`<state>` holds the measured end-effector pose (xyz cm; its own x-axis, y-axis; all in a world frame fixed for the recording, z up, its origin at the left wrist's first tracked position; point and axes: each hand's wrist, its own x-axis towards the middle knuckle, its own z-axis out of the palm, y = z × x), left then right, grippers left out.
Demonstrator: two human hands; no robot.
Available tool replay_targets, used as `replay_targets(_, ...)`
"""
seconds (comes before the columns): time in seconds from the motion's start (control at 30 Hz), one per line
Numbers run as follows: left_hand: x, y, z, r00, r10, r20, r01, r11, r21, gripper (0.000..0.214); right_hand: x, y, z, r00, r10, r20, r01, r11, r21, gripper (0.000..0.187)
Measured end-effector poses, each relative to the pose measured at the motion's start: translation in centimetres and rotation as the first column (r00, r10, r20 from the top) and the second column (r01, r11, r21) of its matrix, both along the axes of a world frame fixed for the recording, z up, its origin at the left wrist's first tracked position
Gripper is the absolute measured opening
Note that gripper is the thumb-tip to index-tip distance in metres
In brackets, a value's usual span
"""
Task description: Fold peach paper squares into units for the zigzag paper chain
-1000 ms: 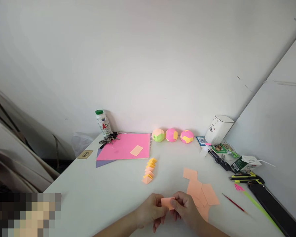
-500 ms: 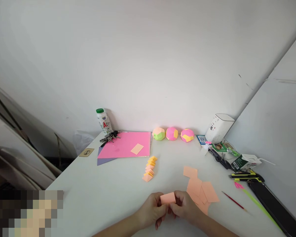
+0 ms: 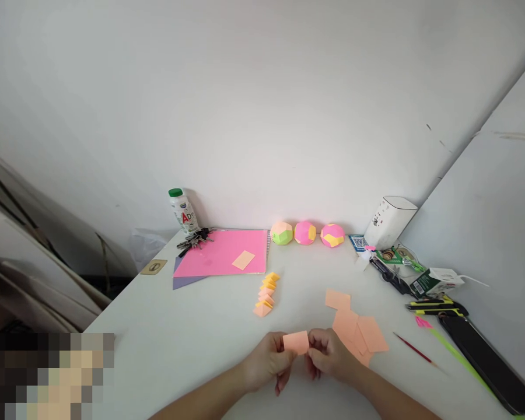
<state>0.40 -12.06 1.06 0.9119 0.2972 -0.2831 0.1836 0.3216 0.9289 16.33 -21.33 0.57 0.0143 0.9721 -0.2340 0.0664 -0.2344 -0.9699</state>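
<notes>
Between my two hands is a small peach sheet of paper (image 3: 296,343), apparently folded. My left hand (image 3: 269,363) pinches its left side, thumb on the near face. At the right edge, the thumb and fingers of my right hand (image 3: 328,354) close on the paper. Loose peach paper sheets (image 3: 350,329) lie overlapping on the table to the right of my hands. Ahead and slightly left stands a short row of folded orange and peach paper pieces (image 3: 266,294).
Three paper balls (image 3: 305,233) sit along the wall. A pink notebook (image 3: 223,254), keys (image 3: 196,240) and a bottle (image 3: 184,211) are back left. On the right lie a paintbrush (image 3: 416,349), a utility knife (image 3: 437,305), a black case (image 3: 485,361) and a white container (image 3: 390,223).
My right hand has drawn slightly away from my left, uncovering more of the paper's lower right. The view has shifted a little.
</notes>
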Motion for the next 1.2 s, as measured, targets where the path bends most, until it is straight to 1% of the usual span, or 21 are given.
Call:
replay_targets(0.1, -0.1, 0.2, -0.5, 0.998, 0.054, 0.027, -0.053, 0.998, -0.04, 0.017, 0.4, 0.3, -0.2, 0.986, -0.063, -0.156, 0.064, 0.998, 0.003, 0.007)
replay_targets(0.17, -0.1, 0.2, -0.6, 0.997, 0.079, 0.027, -0.077, 0.995, -0.063, 0.015, 0.4, 0.4, 0.0, 0.975, -0.092, -0.201, 0.094, 0.996, 0.001, 0.012)
replay_targets(0.23, 0.0, 0.1, -0.6, 0.996, 0.086, 0.023, -0.084, 0.994, -0.071, 0.011, 0.2, 0.3, 0.4, 0.984, -0.075, -0.16, 0.075, 0.997, -0.005, 0.016)
replay_targets(0.3, 0.0, -0.1, -0.6, 0.997, 0.073, 0.013, -0.072, 0.996, -0.055, 0.011, -0.2, 0.1, 0.8, 0.998, -0.027, -0.065, 0.026, 1.0, -0.004, 0.019)
replay_targets(0.37, 0.1, -0.2, -0.6, 0.998, 0.071, -0.003, -0.071, 0.997, -0.043, 0.01, -0.6, -0.1, 0.9, 1.0, 0.019, 0.021, -0.019, 1.0, 0.008, 0.018)
replay_targets(0.43, 0.1, -0.3, -0.6, 0.997, 0.072, -0.02, -0.073, 0.996, -0.046, 0.008, -0.7, -0.1, 0.8, 0.997, 0.046, 0.054, -0.046, 0.999, 0.016, 0.015)
replay_targets(0.5, 0.1, -0.4, -0.6, 0.997, 0.068, -0.025, -0.069, 0.996, -0.05, 0.006, -0.5, -0.1, 0.5, 0.998, 0.049, 0.034, -0.05, 0.999, 0.019, 0.015)
replay_targets(0.57, 0.1, -0.4, -0.5, 0.998, 0.065, -0.023, -0.066, 0.997, -0.05, 0.005, -0.2, 0.0, 0.1, 1.0, 0.018, -0.008, -0.018, 1.0, 0.02, 0.015)
replay_targets(0.63, 0.1, -0.3, -0.4, 0.995, 0.093, -0.031, -0.094, 0.994, -0.063, 0.005, 0.0, 0.0, -0.3, 0.998, -0.023, -0.051, 0.025, 0.999, 0.022, 0.016)
replay_targets(0.7, 0.2, -0.2, -0.4, 0.99, 0.134, -0.048, -0.139, 0.986, -0.097, 0.003, 0.2, 0.1, -0.8, 0.995, -0.056, -0.084, 0.059, 0.998, 0.028, 0.019)
replay_targets(0.83, 0.1, 0.2, -0.8, 0.982, 0.186, -0.02, -0.186, 0.962, -0.198, 0.014, 0.3, 0.0, -1.3, 0.988, -0.11, -0.107, 0.116, 0.992, 0.053, 0.029)
replay_targets(0.9, 0.0, 0.3, -0.9, 0.98, 0.199, 0.014, -0.188, 0.947, -0.258, 0.017, 0.2, -0.1, -1.2, 0.99, -0.115, -0.085, 0.121, 0.99, 0.07, 0.031)
replay_targets(0.97, -0.1, 0.4, -0.9, 0.979, 0.197, 0.043, -0.175, 0.936, -0.305, 0.021, 0.0, -0.1, -1.0, 0.995, -0.095, -0.026, 0.097, 0.991, 0.09, 0.032)
replay_targets(1.1, -0.1, 0.5, -0.9, 0.982, 0.172, 0.084, -0.137, 0.94, -0.313, 0.036, -0.4, -0.1, -0.7, 0.989, -0.08, 0.128, 0.064, 0.99, 0.128, 0.034)
replay_targets(1.2, -0.1, 0.5, -0.8, 0.983, 0.171, 0.072, -0.141, 0.94, -0.311, 0.037, -0.5, -0.1, -1.0, 0.98, -0.104, 0.17, 0.079, 0.986, 0.145, 0.034)
